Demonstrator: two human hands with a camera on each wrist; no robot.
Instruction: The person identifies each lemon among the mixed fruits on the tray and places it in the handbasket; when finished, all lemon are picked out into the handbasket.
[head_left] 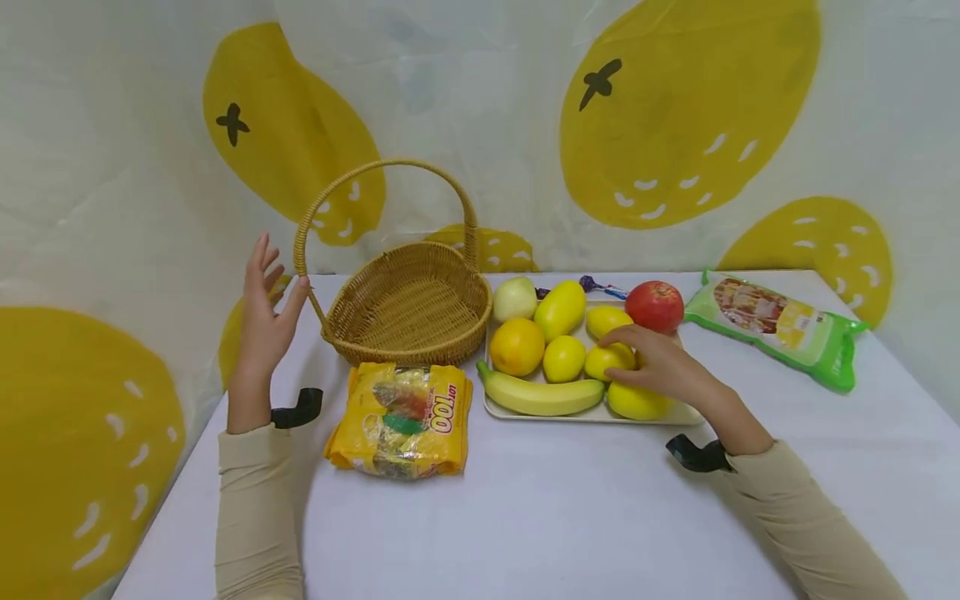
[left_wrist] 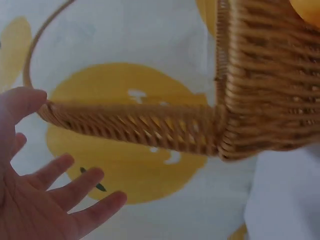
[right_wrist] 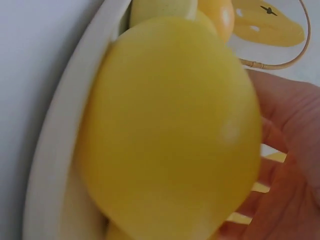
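Note:
My left hand (head_left: 268, 325) is raised with its fingers spread beside the handle of the wicker basket (head_left: 408, 354); in the left wrist view the thumb tip overlaps the base of that handle. Over the tray (head_left: 517, 414), the fingers and thumb of my right hand (head_left: 666, 363) grip a small lemon (head_left: 606, 364) from either side. A larger yellow fruit (right_wrist: 172, 125) lies under that hand and fills most of the right wrist view. Around them on the tray are a banana (head_left: 543, 396), an orange (head_left: 517, 347), a second lemon (head_left: 564, 359) and a mango (head_left: 561, 309).
A yellow snack packet (head_left: 401, 421) lies in front of the basket. Towards the back of the tray are a pale green fruit (head_left: 514, 298) and a red fruit (head_left: 655, 306), with wrapped lollipops (head_left: 603, 288) behind. A green packet (head_left: 780, 325) lies at the right.

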